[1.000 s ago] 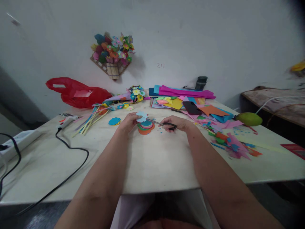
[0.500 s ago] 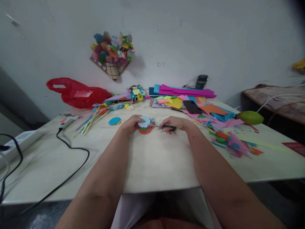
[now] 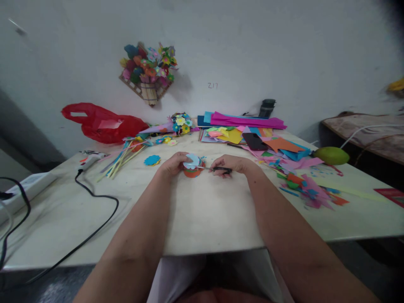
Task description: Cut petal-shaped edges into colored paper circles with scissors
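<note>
Between the thumb and fingers of my left hand (image 3: pixel 174 163) is a light blue scalloped paper flower (image 3: pixel 192 160). My right hand (image 3: pixel 229 166) is closed on scissors (image 3: pixel 222 170) with black handles. Their metal blades point left and lie against the light blue paper; whether they are parted I cannot tell. Below the held flower, an orange paper round (image 3: pixel 192 173) rests on the table, partly covered. Left of my left hand lie blue scalloped paper flowers (image 3: pixel 152 160) with a yellow edge showing beneath.
Paper scraps (image 3: pixel 311 189) and a dark phone (image 3: pixel 254 141) lie to the right. A red plastic bag (image 3: pixel 107 126) stands at the back left, near thin paper sticks (image 3: pixel 121 158). A glue gun (image 3: pixel 90 161) with a black cord and a white power strip (image 3: pixel 28 191) sit far left.
The scissors and my right hand have shifted slightly left and the blades sit lower across the light blue flower. My left hand stays nearly in place.
</note>
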Available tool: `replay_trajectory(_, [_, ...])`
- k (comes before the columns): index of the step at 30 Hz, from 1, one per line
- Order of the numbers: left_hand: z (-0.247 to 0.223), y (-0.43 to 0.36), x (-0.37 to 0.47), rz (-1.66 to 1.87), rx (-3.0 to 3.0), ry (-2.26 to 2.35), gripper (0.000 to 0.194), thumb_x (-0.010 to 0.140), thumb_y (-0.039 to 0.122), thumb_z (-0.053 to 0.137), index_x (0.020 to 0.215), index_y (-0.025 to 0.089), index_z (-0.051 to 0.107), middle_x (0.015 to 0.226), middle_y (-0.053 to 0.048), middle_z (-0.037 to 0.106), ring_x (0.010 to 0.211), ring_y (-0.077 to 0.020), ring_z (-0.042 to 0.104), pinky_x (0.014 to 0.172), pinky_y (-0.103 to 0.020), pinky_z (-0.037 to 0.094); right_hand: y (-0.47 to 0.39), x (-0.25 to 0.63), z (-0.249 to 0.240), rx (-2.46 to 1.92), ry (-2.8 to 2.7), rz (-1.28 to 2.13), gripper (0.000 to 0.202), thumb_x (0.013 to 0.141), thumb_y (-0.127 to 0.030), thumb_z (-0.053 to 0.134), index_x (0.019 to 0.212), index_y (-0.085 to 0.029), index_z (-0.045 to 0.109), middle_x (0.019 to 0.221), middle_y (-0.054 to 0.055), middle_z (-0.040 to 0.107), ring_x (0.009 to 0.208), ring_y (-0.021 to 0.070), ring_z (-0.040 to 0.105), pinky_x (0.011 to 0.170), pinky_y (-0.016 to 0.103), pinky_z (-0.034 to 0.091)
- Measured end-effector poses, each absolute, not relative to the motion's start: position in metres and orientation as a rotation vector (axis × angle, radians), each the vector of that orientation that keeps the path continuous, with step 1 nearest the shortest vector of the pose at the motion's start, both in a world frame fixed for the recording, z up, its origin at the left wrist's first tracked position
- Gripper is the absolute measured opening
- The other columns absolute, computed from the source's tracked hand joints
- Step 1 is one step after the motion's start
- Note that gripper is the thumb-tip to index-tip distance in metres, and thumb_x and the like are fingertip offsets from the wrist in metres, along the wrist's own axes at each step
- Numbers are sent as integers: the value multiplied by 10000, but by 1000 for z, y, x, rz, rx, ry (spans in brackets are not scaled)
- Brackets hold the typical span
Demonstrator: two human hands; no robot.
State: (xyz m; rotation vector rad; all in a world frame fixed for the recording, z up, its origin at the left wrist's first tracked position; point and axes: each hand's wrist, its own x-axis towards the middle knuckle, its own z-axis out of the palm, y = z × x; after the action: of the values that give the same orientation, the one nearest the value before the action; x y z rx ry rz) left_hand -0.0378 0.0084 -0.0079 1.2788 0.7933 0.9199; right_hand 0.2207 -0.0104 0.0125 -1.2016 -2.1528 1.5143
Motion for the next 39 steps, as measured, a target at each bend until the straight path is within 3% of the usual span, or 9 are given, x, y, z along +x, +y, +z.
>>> replay_trajectory(17, [-12,13,-38,859,1315,819,166,503,165,700,644,76,708,595,-83,677,519,-149,593,555,-257,460,-11,219,14,-1206,-2194,1511,371,693,-413,815,937,-141,746,549,-29,610,435,69,500,420,190,340])
replay_trajectory(27, [-11,13,-37,848,1320,824,78,524,141,667,591,103,680,531,-44,629,466,-115,525,499,-235,403,-8,219,10,-1170,-2194,1514,380,681,-425,820,916,-135,749,548,-32,591,438,66,487,425,195,339])
replay_trajectory(39, [-11,13,-37,876,1304,838,137,494,149,688,615,87,705,561,-71,660,486,-133,565,508,-241,442,-8,218,8,-1200,-2162,1509,391,669,-427,824,916,-133,754,549,-34,591,420,56,457,422,196,307])
